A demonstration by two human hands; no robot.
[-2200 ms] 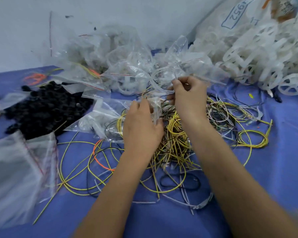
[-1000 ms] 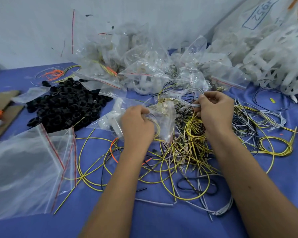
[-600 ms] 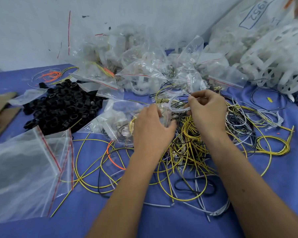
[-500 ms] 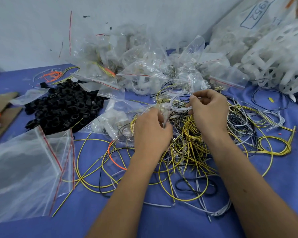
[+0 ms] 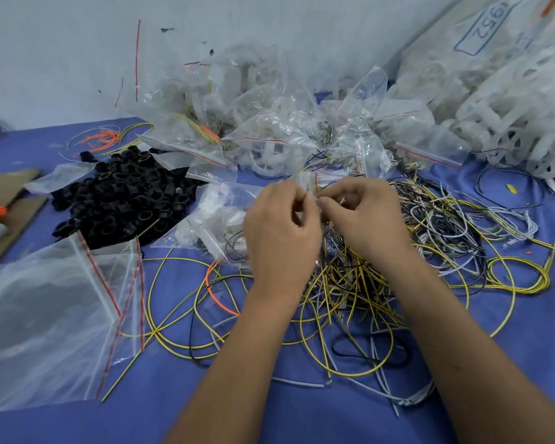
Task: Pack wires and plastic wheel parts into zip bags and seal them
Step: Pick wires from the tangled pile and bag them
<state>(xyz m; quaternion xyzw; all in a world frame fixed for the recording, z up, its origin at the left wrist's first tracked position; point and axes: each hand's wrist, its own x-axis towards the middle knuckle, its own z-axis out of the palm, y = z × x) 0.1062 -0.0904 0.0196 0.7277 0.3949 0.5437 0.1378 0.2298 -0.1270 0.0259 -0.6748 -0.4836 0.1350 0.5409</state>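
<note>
The zip bag (image 5: 228, 216) lies at the centre of the frame, its body slumped on the blue bench (image 5: 180, 411) left of the hands, its mouth lifted between them. The left hand (image 5: 281, 232) and the right hand (image 5: 362, 216) meet over that mouth, each grip clenched in a pinch on the thin film at the top edge, where a short red line shows just above the fingertips. The bag looks feather-light, limp and slick; it should crumple instead of holding a shape, so the sound place to take hold is the stiffer zip strip, thumb and finger on either side, sliding along it. The white wheel parts inside look hard and light, likely to shift and bulge the film when the bag is lifted.

The loose wires (image 5: 359, 283) spread under and to the right of the hands, yellow, black, white and one orange. They look springy and tangled; a pulled loop would probably drag its neighbours, and a coil pushed into a bag may spring back out at the mouth.

Much is hard to read. The hands cover the bag's mouth, so whether the zip is open, partly pressed or shut cannot be told, nor whether a wire end is pinched with the film. The filled bags (image 5: 269, 129) heaped at the upper centre blur together. The white wheels (image 5: 507, 100) at the upper right are cut off by the frame edge. The empty bags (image 5: 45, 315) at the lower left are smeared, beside the black rings (image 5: 122, 197).
</note>
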